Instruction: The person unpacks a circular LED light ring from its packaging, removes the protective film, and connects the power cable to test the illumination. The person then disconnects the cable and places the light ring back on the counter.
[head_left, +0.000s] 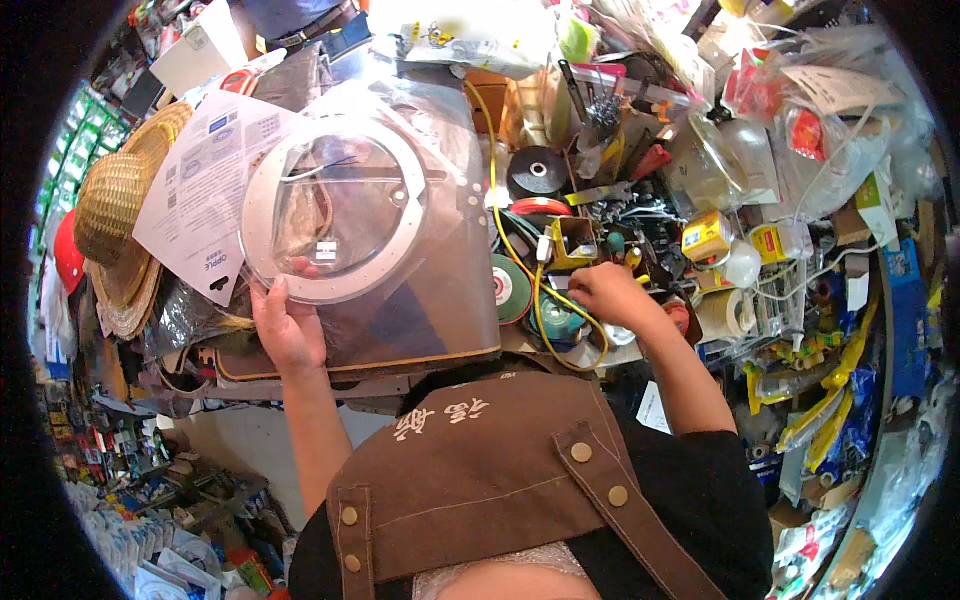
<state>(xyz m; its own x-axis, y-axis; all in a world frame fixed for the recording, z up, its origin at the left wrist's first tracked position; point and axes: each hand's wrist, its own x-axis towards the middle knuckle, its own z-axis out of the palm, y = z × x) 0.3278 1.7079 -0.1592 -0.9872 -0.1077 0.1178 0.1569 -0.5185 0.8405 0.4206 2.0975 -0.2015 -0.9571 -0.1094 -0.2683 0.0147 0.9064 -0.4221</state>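
Note:
My left hand grips the lower left rim of a flat white ring-shaped panel. The ring has small holes along its band and a few thin wires inside its opening, and clear plastic seems to cover it. Behind its left side lies a printed white card with a hanging slot. On the right, my right hand reaches into a cluster of small goods, its fingers curled together. What they hold, if anything, is hidden. Close to it are a yellow box, a yellow cable and a green-labelled disc.
A brown-topped counter lies under the ring. Woven straw hats and a red helmet hang at the left. Beyond the cable sits a black tape roll. Bagged goods and a light bulb crowd the right.

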